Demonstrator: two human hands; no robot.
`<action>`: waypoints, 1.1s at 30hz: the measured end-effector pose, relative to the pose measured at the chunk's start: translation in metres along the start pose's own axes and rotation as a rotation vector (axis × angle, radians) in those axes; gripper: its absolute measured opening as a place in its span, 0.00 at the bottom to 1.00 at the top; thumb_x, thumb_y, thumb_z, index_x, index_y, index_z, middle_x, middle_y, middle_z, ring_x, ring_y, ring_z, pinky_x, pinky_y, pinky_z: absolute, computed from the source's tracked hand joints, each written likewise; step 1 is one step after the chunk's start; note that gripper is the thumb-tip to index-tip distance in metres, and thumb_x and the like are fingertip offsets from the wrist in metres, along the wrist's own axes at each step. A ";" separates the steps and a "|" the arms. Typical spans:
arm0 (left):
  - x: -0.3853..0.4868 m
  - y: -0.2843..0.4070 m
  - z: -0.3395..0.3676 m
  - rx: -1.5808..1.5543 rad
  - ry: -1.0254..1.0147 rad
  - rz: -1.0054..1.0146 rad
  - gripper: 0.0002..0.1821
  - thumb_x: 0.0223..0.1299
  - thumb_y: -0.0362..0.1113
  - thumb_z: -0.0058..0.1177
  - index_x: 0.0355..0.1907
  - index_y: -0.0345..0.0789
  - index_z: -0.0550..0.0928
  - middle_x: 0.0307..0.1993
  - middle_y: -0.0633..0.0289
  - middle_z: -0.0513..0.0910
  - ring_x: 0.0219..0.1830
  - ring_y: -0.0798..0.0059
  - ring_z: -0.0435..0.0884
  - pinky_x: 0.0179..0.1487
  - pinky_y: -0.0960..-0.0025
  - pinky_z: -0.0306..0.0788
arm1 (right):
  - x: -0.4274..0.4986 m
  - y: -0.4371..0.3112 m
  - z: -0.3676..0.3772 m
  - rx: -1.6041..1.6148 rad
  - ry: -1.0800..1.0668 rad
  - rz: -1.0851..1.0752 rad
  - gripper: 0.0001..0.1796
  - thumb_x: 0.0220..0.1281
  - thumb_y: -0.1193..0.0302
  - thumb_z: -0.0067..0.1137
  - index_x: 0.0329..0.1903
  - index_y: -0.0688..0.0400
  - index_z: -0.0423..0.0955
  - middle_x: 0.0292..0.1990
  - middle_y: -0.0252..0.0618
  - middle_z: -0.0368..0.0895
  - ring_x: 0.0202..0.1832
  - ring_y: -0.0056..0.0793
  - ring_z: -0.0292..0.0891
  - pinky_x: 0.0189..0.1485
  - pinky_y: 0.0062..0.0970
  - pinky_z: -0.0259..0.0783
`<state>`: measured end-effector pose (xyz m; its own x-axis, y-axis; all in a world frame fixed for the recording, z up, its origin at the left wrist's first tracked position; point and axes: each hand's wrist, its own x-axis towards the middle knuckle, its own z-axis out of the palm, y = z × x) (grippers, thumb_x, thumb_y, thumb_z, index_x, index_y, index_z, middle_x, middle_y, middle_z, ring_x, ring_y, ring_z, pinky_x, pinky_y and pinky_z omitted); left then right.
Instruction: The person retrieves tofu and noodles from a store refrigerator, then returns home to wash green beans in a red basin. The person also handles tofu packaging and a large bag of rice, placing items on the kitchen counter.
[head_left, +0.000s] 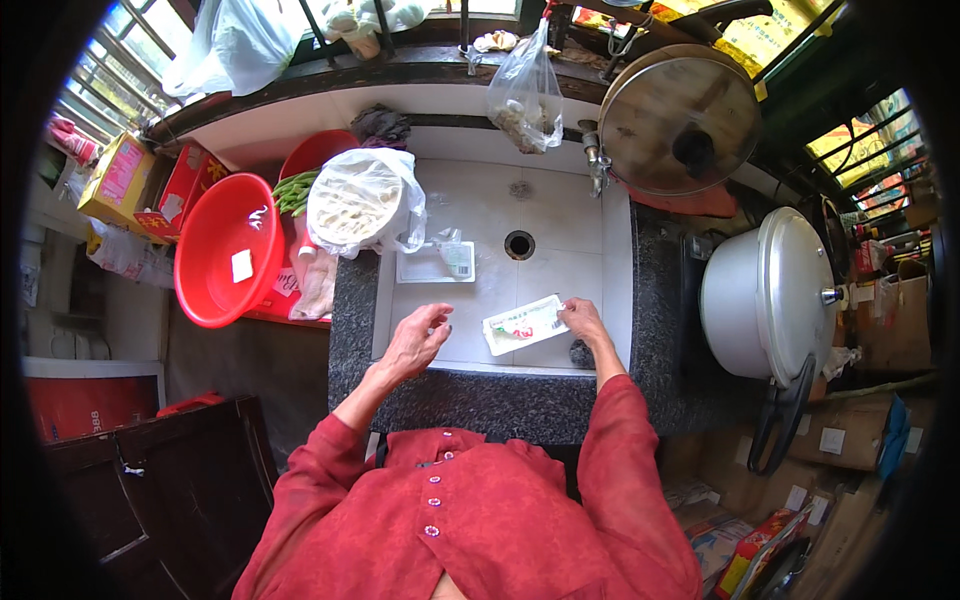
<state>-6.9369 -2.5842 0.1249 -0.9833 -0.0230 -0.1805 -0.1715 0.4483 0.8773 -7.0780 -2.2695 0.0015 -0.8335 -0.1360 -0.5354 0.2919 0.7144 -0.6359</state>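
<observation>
Over the tiled sink (570, 210), my right hand (585, 319) grips the right end of a white plastic food pack (523, 326) with printing on its top. The pack is tilted, its left end lower in the picture. My left hand (416, 341) hovers to the left of the pack, apart from it, fingers loosely bent with nothing visible in them. Farther back on the sink floor lies a white plastic tray (420, 268), with crumpled clear film (456, 259) bearing a label over its right part. A dark scouring ball (581, 354) sits beside my right wrist.
A round drain hole (519, 245) is behind the pack, below a metal tap (595, 161). A bag-covered white container (356, 199) overhangs the left rim near a red basin (229, 251). To the right stands a large aluminium pressure cooker (739, 300); a clear bag (529, 97) hangs above.
</observation>
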 end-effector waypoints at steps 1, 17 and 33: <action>0.012 -0.007 0.007 -0.036 -0.049 -0.100 0.19 0.59 0.34 0.49 0.53 0.31 0.72 0.44 0.52 0.78 0.46 0.66 0.78 0.45 0.67 0.74 | 0.000 -0.003 0.001 -0.003 -0.040 0.034 0.15 0.45 0.69 0.57 0.36 0.66 0.77 0.28 0.46 0.80 0.33 0.32 0.77 0.36 0.28 0.71; 0.063 -0.080 0.055 -0.835 -0.254 -0.917 0.27 0.64 0.39 0.45 0.60 0.25 0.62 0.54 0.46 0.70 0.50 0.53 0.75 0.43 0.47 0.74 | -0.011 -0.037 0.030 0.460 -0.395 0.253 0.05 0.53 0.75 0.57 0.30 0.63 0.72 0.21 0.32 0.72 0.17 0.17 0.65 0.14 0.18 0.58; 0.017 -0.017 0.050 0.291 0.140 0.442 0.29 0.46 0.18 0.52 0.52 0.48 0.77 0.51 0.48 0.71 0.54 0.55 0.72 0.48 0.64 0.74 | -0.023 -0.071 0.043 0.692 -0.207 0.053 0.16 0.61 0.72 0.48 0.53 0.58 0.67 0.41 0.36 0.76 0.39 0.27 0.77 0.38 0.29 0.78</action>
<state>-6.9474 -2.5479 0.0846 -0.9599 0.1139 0.2563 0.2647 0.6706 0.6930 -7.0593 -2.3467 0.0357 -0.7240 -0.2899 -0.6260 0.6167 0.1346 -0.7756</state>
